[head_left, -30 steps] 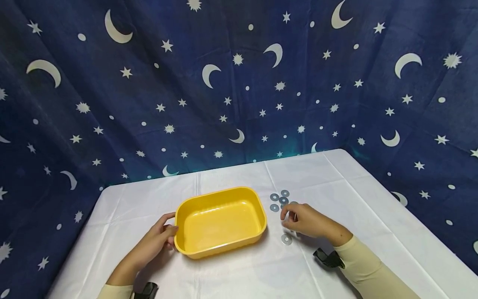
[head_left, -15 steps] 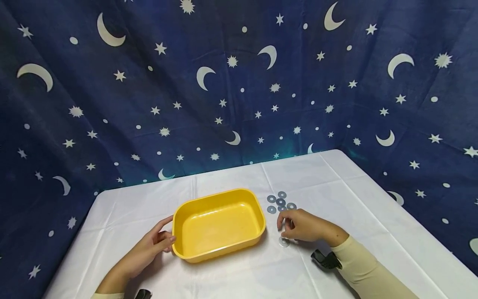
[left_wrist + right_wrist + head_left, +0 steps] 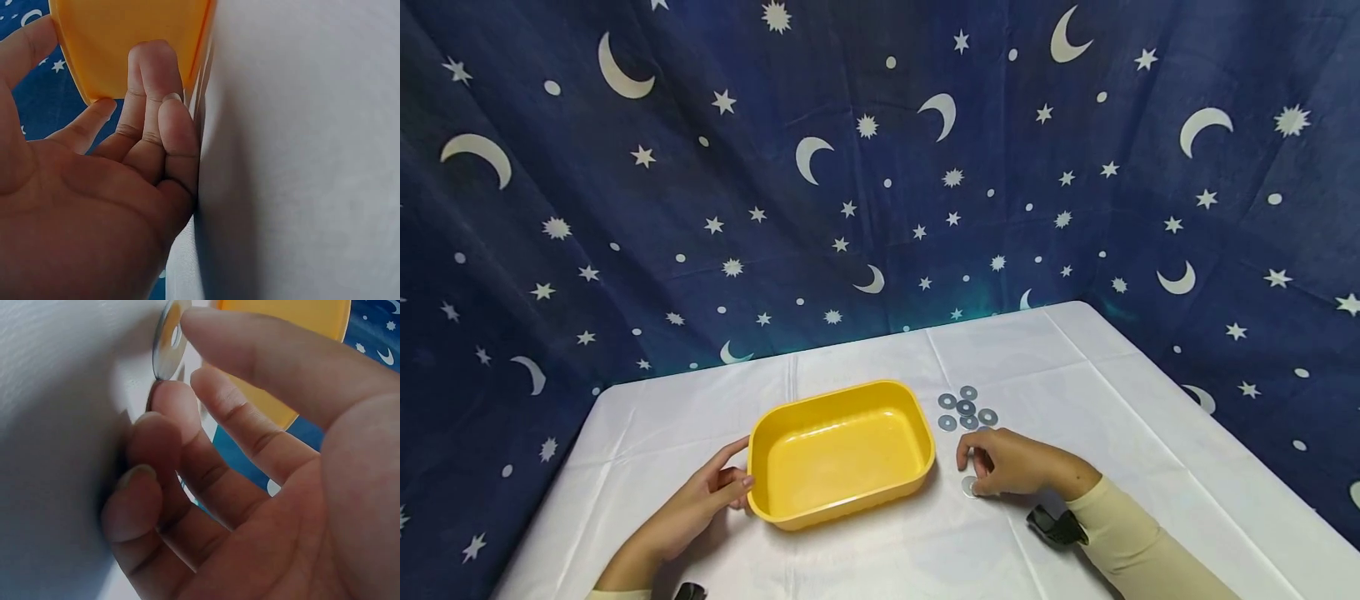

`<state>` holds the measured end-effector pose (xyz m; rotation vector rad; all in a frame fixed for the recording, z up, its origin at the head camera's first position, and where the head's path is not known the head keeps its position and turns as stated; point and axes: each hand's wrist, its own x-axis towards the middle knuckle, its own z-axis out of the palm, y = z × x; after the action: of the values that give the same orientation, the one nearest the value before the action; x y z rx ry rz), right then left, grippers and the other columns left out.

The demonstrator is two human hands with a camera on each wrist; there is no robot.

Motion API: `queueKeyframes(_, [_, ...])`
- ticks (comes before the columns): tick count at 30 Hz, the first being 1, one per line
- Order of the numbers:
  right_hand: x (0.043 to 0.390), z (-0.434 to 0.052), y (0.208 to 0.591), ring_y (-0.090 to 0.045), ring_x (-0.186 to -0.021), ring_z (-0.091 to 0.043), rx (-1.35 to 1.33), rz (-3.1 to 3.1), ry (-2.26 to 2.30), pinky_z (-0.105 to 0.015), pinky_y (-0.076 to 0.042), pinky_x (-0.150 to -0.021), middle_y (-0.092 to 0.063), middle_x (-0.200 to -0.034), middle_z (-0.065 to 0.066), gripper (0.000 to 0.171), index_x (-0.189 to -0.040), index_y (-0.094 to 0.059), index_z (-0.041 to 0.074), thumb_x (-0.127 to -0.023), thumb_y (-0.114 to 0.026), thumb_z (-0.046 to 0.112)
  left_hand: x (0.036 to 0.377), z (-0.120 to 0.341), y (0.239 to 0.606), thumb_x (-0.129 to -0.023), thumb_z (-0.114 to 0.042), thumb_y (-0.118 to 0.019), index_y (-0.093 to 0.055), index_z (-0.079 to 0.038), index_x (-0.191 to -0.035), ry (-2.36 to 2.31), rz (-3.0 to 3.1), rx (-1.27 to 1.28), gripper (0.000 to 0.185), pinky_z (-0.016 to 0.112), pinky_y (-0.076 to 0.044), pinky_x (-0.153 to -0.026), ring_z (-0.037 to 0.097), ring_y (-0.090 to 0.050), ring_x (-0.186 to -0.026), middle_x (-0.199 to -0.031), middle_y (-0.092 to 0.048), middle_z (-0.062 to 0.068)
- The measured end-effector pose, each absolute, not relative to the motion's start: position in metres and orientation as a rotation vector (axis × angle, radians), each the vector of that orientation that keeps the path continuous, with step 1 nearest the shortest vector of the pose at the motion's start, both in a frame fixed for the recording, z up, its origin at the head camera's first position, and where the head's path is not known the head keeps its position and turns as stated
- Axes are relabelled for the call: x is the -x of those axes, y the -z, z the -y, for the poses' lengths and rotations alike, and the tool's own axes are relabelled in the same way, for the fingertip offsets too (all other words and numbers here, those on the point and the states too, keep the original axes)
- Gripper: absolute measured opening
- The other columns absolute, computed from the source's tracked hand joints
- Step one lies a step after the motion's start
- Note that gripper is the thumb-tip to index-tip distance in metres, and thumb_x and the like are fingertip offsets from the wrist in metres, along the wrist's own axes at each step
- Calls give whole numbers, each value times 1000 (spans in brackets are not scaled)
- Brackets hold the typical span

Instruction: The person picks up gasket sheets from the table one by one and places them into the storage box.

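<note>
We locate the single washer [image 3: 971, 487] on the white tablecloth [image 3: 865, 558], lying just right of the yellow tray [image 3: 842, 454] and near its right near corner. Our right hand [image 3: 1011, 462] sits directly over this washer, so the washer lies under the fingertips, on the tray side of the palm. In the right wrist view the washer [image 3: 169, 339] appears edge-lifted from the cloth, with one fingertip [image 3: 172, 400] touching its lower rim and the thumb extended above it without clear contact. We judge the grip as loosely curled and partly open; we cannot tell whether the washer is yet pinched. Being a flat ring, the washer has no long axis; its face tilts away from the cloth.

The governing relation is this: the tray lies to the left of the washer, close by, and the right hand is the nearer hand by far. The left hand [image 3: 703, 500] rests at the left end wall of the tray, well apart from the washer. In the left wrist view its fingers [image 3: 153, 94] lie straight against the tray wall [image 3: 125, 44], thumb spread, pressing rather than clasping.

A group of further washers [image 3: 964, 409] lies on the cloth beyond the right hand, just right of the tray's far right corner.
</note>
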<state>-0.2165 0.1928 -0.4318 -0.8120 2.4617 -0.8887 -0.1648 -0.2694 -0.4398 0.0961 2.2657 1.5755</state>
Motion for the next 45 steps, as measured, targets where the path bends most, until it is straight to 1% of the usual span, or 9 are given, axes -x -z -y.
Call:
queueKeyframes(7, [216, -191, 433, -47, -59, -4, 800, -2471, 864, -19, -40, -55, -53, -70, 7, 28, -97, -63, 17, -77, -81, 9, 164, 270, 442, -101, -27, -58, -16, -10, -158, -1588, -2272, -86, 73, 21, -46, -83, 14, -56, -86, -100, -58, 6])
queueKeyframes(13, [216, -191, 435, -47, -60, -4, 808, -2470, 846, -19, -39, -56, -52, -70, 8, 28, -97, -62, 18, -78, -80, 9, 166, 268, 443, -99, -27, -62, -19, -12, -158, -1604, -2276, -21, 74, 22, -45, -85, 15, -56, -90, -101, -59, 5])
queueKeyframes(17, [217, -190, 435, -47, -60, -4, 799, -2472, 842, -19, -39, -57, -51, -70, 8, 27, -95, -62, 19, -78, -80, 9, 165, 267, 443, -100, -28, -60, -17, -12, -158, -1587, -2269, -16, 74, 24, -43, -87, 16, -56, -90, -99, -59, 4])
queueKeyframes(23, [217, -191, 435, -47, -61, -4, 822, -2456, 856, -19, -39, -57, -51, -70, 8, 26, -95, -62, 19, -78, -80, 10, 165, 267, 443, -101, -28, -57, -16, -14, -158, -1569, -2266, -13, 72, 34, -37, -95, 19, -57, -88, -92, -56, 3])
queueKeyframes(29, [217, -195, 434, -45, -61, -2, 844, -2436, 862, -19, -38, -59, -49, -70, 9, 25, -93, -62, 18, -77, -80, 9, 166, 264, 444, -100, -31, -57, -17, -14, -158, -1548, -2278, 36, 72, 42, -34, -100, 19, -57, -90, -91, -56, 3])
queueKeyframes(34, [218, -195, 430, -45, -62, -3, 842, -2432, 870, -19, -37, -59, -48, -70, 8, 26, -92, -62, 16, -76, -81, 8, 167, 263, 444, -101, -31, -57, -17, -14, -158, -1563, -2274, 37, 72, 43, -34, -101, 20, -57, -89, -90, -56, 3])
queueKeyframes(45, [216, -191, 433, -45, -62, -6, 769, -2437, 852, -21, -36, -57, -48, -70, 6, 26, -88, -62, 18, -76, -83, 10, 168, 264, 445, -99, -35, -58, -16, -13, -159, -1565, -2263, 56, 76, 44, -33, -100, 21, -56, -91, -88, -55, 3])
